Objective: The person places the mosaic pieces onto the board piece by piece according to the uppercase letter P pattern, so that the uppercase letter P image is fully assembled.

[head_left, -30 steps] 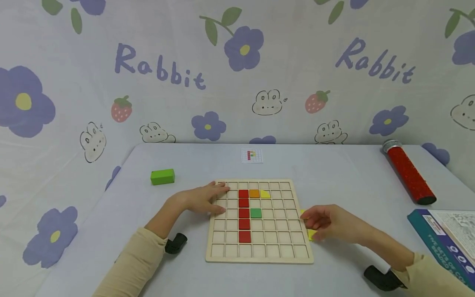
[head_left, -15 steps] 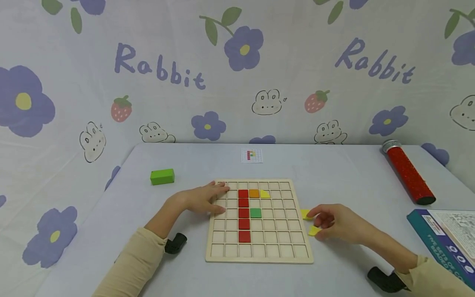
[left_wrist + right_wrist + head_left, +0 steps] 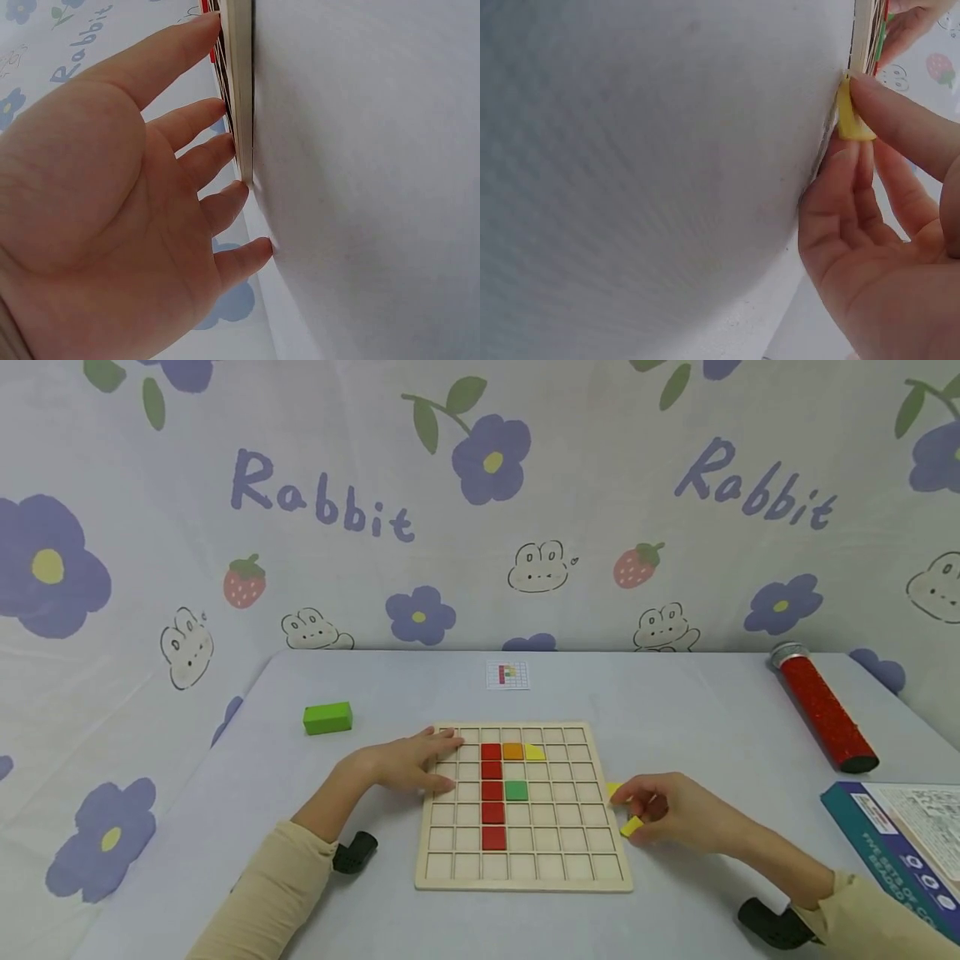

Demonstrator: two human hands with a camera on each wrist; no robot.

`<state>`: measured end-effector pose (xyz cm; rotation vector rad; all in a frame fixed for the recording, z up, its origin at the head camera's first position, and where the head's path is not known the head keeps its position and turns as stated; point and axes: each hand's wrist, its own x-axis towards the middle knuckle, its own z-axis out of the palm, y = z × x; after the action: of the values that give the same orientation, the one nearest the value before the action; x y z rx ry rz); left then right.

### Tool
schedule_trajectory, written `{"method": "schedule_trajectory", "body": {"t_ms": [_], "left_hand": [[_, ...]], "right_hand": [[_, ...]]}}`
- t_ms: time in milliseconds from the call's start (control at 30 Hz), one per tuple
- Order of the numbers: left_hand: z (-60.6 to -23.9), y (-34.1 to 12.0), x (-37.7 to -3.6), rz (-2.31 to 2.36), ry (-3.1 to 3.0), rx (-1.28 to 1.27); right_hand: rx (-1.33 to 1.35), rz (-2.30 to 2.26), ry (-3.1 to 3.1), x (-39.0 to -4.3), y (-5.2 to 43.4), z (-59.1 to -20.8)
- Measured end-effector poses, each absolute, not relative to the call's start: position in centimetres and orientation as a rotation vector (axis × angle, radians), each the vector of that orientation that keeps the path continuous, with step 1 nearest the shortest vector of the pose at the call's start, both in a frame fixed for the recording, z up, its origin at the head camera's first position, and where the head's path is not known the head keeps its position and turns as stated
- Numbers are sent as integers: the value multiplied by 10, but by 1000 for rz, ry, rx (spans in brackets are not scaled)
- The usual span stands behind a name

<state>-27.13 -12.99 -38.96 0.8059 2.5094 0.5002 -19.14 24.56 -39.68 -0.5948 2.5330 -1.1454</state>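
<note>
Fingers (image 3: 647,802) of right hand (image 3: 678,822) are curled, pinching flat yellow tile (image 3: 632,827) beside wooden grid board (image 3: 525,881) | left hand (image 3: 408,764) is laid flat, fingers straight, on board's left edge

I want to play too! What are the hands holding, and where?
The right hand pinches a small yellow piece by its edges. The left hand holds nothing; it rests flat on the wooden board.
</note>
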Motion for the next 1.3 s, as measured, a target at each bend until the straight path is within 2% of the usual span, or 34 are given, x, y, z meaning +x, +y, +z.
{"method": "schedule_trajectory", "body": {"t_ms": [400, 700, 1033, 1300], "left_hand": [[-387, -129, -271, 509, 2509, 800], [-391, -131, -272, 502, 2508, 812], [-391, -132, -272, 519, 2508, 818], [-393, -133, -273, 516, 2508, 844]], "right_hand": [[-392, -1224, 2519, -196, 246, -388], [-421, -1293, 2480, -205, 240, -388], [-395, -1330, 2422, -216, 220, -389], [-209, -1375, 2355, -226, 197, -388]]}}
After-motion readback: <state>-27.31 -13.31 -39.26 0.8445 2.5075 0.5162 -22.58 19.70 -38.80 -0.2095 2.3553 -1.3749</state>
